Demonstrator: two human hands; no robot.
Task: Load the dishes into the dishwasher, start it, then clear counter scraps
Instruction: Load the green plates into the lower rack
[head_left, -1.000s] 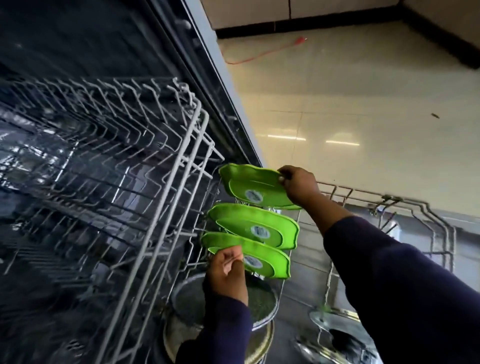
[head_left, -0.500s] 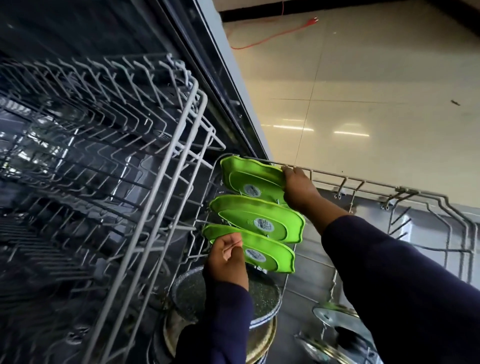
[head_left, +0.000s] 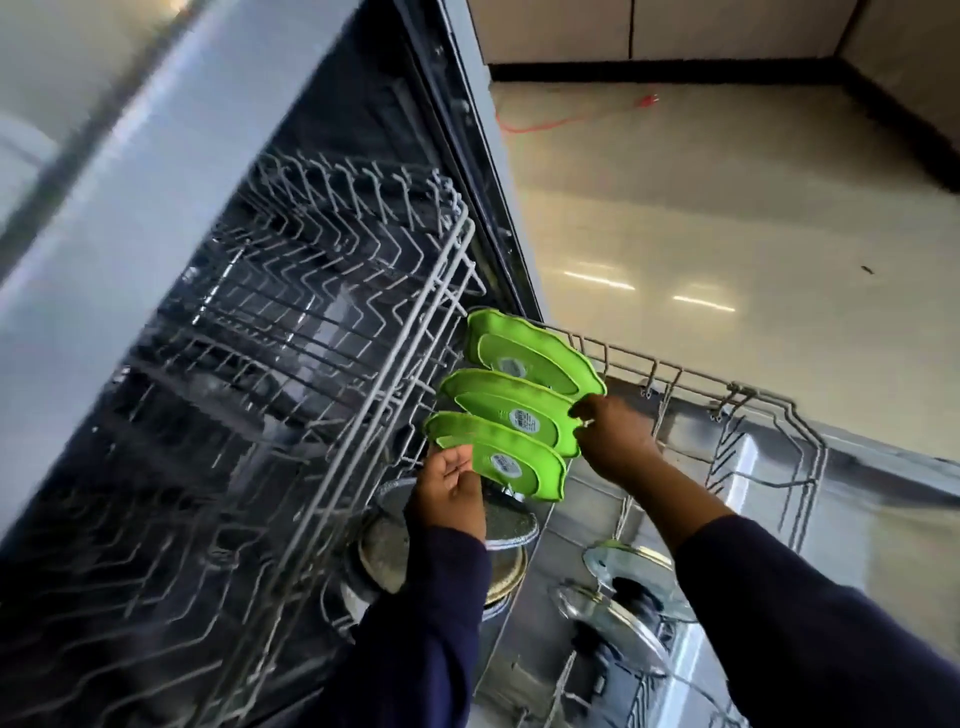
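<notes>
Three green scalloped plates stand on edge in a row in the lower dishwasher rack (head_left: 769, 395): a far plate (head_left: 535, 348), a middle plate (head_left: 498, 410) and a near plate (head_left: 514, 462). My left hand (head_left: 452, 493) pinches the left rim of the near plate. My right hand (head_left: 615, 436) grips the right edge of the middle plate. Below the plates lie round grey pans (head_left: 504, 525) in the same rack.
The empty upper wire rack (head_left: 291, 374) is pulled out at left, over the dishwasher's dark interior. Glass lids (head_left: 618, 618) stand in the lower rack at bottom right. Beige tiled floor (head_left: 727, 208) with an orange cord (head_left: 571, 120) lies beyond.
My right hand let go of the far plate, now standing in the rack, and moved down to the middle plate. My left hand stays on the near plate. The view tilted.
</notes>
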